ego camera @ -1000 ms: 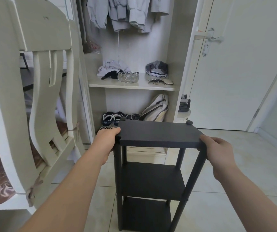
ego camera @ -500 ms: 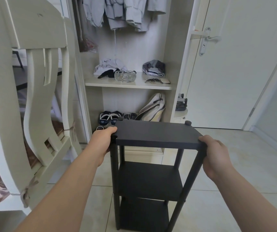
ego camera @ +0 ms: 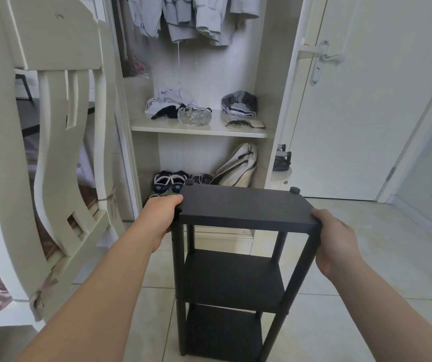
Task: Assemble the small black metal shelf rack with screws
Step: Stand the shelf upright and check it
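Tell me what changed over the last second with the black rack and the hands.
Nothing visibly changed; only the view shifts slightly. The left hand and right hand still grip the top front corners of the black rack, which stays upright in front of the open wardrobe.
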### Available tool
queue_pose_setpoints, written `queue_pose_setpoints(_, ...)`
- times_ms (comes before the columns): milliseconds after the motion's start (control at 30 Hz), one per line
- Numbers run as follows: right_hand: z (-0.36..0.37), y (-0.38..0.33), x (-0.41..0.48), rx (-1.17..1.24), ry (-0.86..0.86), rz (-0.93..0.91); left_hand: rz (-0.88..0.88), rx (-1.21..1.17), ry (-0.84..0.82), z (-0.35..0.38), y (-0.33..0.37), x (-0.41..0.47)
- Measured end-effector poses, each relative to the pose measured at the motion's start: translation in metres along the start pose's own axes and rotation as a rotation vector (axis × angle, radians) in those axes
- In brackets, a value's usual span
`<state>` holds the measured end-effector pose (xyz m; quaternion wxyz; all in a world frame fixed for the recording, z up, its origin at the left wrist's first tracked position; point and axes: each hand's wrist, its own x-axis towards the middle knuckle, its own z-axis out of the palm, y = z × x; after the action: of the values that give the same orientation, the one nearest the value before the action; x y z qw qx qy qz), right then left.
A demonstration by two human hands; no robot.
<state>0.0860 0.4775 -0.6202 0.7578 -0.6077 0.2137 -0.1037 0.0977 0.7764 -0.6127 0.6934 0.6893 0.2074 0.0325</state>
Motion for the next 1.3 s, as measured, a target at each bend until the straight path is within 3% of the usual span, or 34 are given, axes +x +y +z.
queue_pose_setpoints(700, 0.006, 0.003, -0.003, 0.037, 0.055, -0.059, -0.015, 0.061, 0.010, 0.001, 0.006, -0.003)
queue_pose_setpoints(1033, -0.004, 0.001, 0.006, -0.053, -0.059, -0.025, -0.071, -0.171, -0.115, -0.002, -0.008, -0.017)
queue_pose_setpoints(1300, -0.012, -0.004, 0.006, -0.067, -0.085, -0.070, 0.023, -0.171, -0.035, 0.000, 0.001, -0.011)
